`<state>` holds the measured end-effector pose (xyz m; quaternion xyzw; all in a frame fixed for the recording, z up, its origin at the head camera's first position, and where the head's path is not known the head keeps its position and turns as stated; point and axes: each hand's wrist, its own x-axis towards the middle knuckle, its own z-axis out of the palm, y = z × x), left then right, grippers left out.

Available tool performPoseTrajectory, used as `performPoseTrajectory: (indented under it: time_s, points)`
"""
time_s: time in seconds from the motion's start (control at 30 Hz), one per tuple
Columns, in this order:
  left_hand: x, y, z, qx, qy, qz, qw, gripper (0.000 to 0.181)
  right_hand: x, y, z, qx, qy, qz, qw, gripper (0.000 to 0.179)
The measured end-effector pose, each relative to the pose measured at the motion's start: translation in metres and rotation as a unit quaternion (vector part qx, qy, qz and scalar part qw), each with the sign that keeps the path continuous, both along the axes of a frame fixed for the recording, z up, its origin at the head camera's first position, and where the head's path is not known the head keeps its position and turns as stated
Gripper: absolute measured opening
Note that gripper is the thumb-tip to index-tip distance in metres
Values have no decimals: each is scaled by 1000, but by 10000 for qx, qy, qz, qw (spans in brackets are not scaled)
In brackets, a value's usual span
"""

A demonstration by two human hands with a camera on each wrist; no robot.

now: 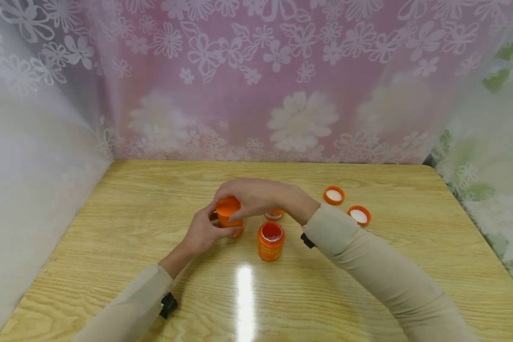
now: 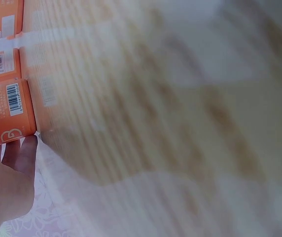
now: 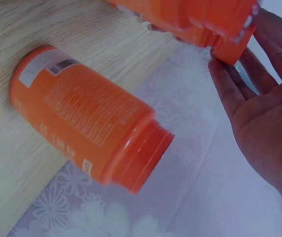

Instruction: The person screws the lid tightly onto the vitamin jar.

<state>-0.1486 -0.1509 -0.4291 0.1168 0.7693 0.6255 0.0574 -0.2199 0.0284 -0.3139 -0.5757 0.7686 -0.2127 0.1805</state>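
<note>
L hand [image 1: 203,232] and R hand [image 1: 256,194] meet on one orange jar [image 1: 229,224], left of ctr. on wood table [image 1: 145,204]. L hand grips jar body from the left; R hand, reaching across from the right, pinches orange cap [image 1: 228,204] at its top. Key relation: long axis approx. vert., so R hand sits above L, nearer the cap; whether cap is fully seated, can't tell. Open jar [image 1: 270,249] stands upright just right, nearer wearer; third jar [image 1: 274,215] behind it, partly hidden by R hand. Loose cap [image 1: 334,195] and second loose cap [image 1: 359,216] lie farther right.
</note>
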Motion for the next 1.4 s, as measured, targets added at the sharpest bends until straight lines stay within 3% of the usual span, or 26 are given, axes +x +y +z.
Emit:
performPoseTrajectory:
  time_s: [0.2,0.4,0.63,0.73,0.87,0.93,1.07,1.23,1.4]
  points:
    - [0,-1,0,11,111,-75,9999,52,4,-4,2,446,382,-270,9979,35]
    - [-1,0,0,-143,68,12,9999,52,11,-7,7,803,869,-777,9899,32]
    - [-1,2,0,-213,-111,54,9997,53,24,-15,9,1159,1339,-1410,9741,29]
    - [0,2,1,-163,-24,-35,9999,51,29,-18,9,1380,1628,-1582,9641,32]
    - [2,2,4,-201,99,-97,9997,49,32,-19,8,1515,1806,-1644,9578,40]
    - [2,2,4,-213,41,-75,9997,49,31,-16,7,1508,1794,-1617,9586,48]
    - [2,1,0,-63,-112,-71,9999,50,29,-7,9,1346,1527,-1222,9714,56]
    - [1,1,0,-80,-2,39,10000,52,24,0,15,1041,1120,-466,9871,44]
    - [0,2,0,-99,85,-22,9999,53,21,2,14,900,974,-341,9906,42]
